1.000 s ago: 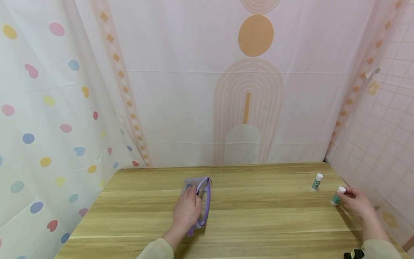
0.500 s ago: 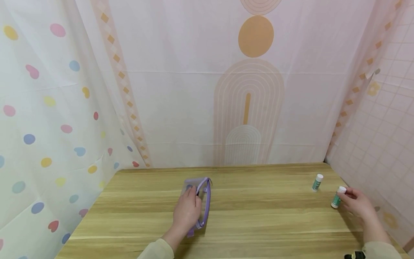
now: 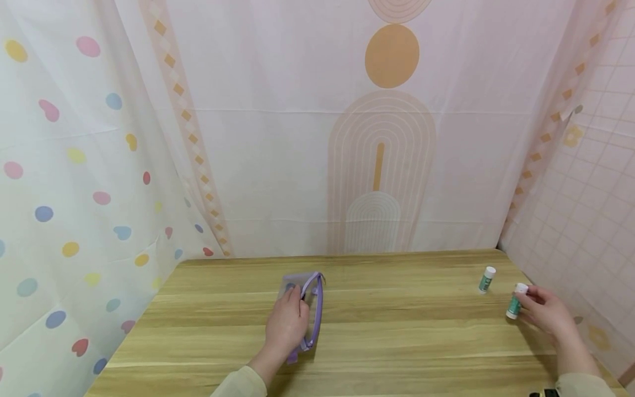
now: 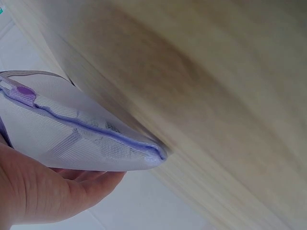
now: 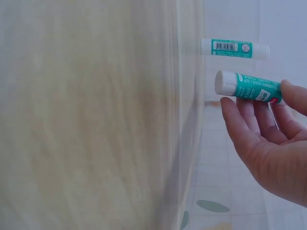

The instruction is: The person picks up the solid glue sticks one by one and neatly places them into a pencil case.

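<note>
In the head view my left hand (image 3: 288,324) rests on a see-through mesh pouch (image 3: 318,320) with purple trim, which lies on the table. The left wrist view shows the thumb and partly hidden fingers against the outside of the pouch (image 4: 96,139), along its blue-purple zip edge. At the right, my right hand (image 3: 548,313) pinches a green and white glue stick (image 5: 259,88) near its white cap between thumb and fingers. Its base appears just off the tabletop, slightly tilted. A second glue stick (image 3: 487,280) of the same kind stands upright behind it, touching nothing else.
The wood-grain table (image 3: 397,331) runs back to a patterned curtain (image 3: 278,182). A polka-dot curtain (image 3: 114,165) hangs on the left and a checked one (image 3: 595,220) on the right, close to my right hand.
My right hand has shifted slightly left with the glue stick, which seems to have risen a little. The left hand, the pouch and the other glue stick have stayed put.
</note>
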The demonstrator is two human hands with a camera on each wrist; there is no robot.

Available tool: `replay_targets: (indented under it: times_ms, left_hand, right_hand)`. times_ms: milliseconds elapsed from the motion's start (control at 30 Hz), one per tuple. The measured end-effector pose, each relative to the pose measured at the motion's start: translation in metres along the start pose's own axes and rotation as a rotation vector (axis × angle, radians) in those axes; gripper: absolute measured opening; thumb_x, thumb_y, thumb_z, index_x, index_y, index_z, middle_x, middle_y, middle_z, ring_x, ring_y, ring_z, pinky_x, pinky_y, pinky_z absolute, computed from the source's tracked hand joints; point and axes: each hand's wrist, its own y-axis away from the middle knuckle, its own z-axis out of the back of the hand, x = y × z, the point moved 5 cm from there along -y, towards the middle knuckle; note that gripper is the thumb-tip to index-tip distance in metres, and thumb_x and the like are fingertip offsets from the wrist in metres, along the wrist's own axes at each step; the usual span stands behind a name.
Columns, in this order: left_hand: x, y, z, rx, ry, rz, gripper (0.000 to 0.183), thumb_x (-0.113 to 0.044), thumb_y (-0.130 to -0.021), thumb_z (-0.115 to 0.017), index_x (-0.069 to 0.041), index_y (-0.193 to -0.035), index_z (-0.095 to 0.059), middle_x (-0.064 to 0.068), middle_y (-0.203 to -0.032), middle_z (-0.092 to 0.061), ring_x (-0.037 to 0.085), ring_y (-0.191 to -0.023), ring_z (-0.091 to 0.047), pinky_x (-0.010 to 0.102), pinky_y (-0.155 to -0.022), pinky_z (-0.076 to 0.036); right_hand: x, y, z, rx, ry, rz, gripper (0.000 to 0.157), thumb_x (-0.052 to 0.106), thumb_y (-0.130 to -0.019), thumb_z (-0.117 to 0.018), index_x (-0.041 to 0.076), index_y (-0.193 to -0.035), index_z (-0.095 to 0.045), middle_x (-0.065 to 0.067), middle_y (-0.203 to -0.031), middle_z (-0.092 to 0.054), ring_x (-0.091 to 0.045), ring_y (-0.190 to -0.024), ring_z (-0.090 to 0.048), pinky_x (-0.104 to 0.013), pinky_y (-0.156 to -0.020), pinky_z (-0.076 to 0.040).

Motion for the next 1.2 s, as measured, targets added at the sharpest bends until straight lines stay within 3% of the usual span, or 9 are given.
replay_targets:
  times_ms: [100,233,400,567,900,1200]
  left_hand:
    - [0.000,0.000,0.000,0.001,-0.002,0.004,0.043,-0.013,-0.098,-0.044,0.009,-0.133,-0.055,0.031,-0.131,-0.057,0.049,-0.118,-0.055,0.060,-0.094,-0.048]
    - [0.000,0.000,0.000,0.002,-0.004,0.006,0.043,-0.014,-0.098,-0.045,0.008,-0.134,-0.055,0.030,-0.131,-0.056,0.049,-0.118,-0.055,0.060,-0.094,-0.048]
    - [0.000,0.000,0.000,0.003,-0.003,0.009,0.043,-0.014,-0.098,-0.044,0.009,-0.134,-0.055,0.030,-0.131,-0.056,0.049,-0.119,-0.054,0.060,-0.095,-0.047]
    - [0.000,-0.001,0.000,0.003,-0.003,0.012,0.043,-0.014,-0.098,-0.045,0.008,-0.134,-0.055,0.031,-0.132,-0.056,0.049,-0.119,-0.054,0.060,-0.095,-0.048]
    - [-0.001,-0.001,0.001,0.008,-0.006,0.029,0.044,-0.016,-0.099,-0.044,0.006,-0.136,-0.054,0.029,-0.134,-0.055,0.048,-0.120,-0.054,0.061,-0.094,-0.047]
    - [-0.001,-0.001,0.001,0.011,-0.010,0.029,0.044,-0.015,-0.099,-0.044,0.006,-0.136,-0.054,0.029,-0.134,-0.055,0.049,-0.119,-0.054,0.062,-0.093,-0.048]
  right_hand:
    - [0.002,0.001,-0.003,0.003,-0.003,0.015,0.068,0.027,-0.105,-0.044,-0.023,-0.142,-0.018,-0.041,-0.137,-0.030,0.013,-0.080,-0.044,-0.028,-0.079,-0.058]
    - [0.005,0.002,-0.008,0.003,-0.001,0.063,0.063,0.024,-0.105,-0.043,-0.024,-0.140,-0.021,-0.038,-0.129,-0.039,0.012,-0.079,-0.047,-0.028,-0.078,-0.058]
    - [0.013,0.004,-0.014,0.024,0.004,0.129,0.055,0.021,-0.106,-0.044,-0.024,-0.135,-0.029,-0.019,-0.112,-0.055,0.008,-0.081,-0.052,-0.030,-0.077,-0.059]
    - [0.021,0.005,-0.023,0.041,-0.026,0.189,0.046,0.014,-0.105,-0.047,-0.025,-0.127,-0.035,-0.002,-0.101,-0.058,0.003,-0.081,-0.056,-0.031,-0.076,-0.059]
    - [0.034,0.004,-0.042,0.074,-0.045,0.212,0.045,0.011,-0.104,-0.048,-0.025,-0.127,-0.036,-0.004,-0.100,-0.058,0.003,-0.082,-0.056,-0.032,-0.077,-0.059]
    - [0.045,0.003,-0.063,0.108,-0.029,0.220,0.045,0.012,-0.103,-0.051,-0.023,-0.129,-0.039,-0.014,-0.106,-0.058,-0.002,-0.084,-0.057,-0.034,-0.078,-0.059]
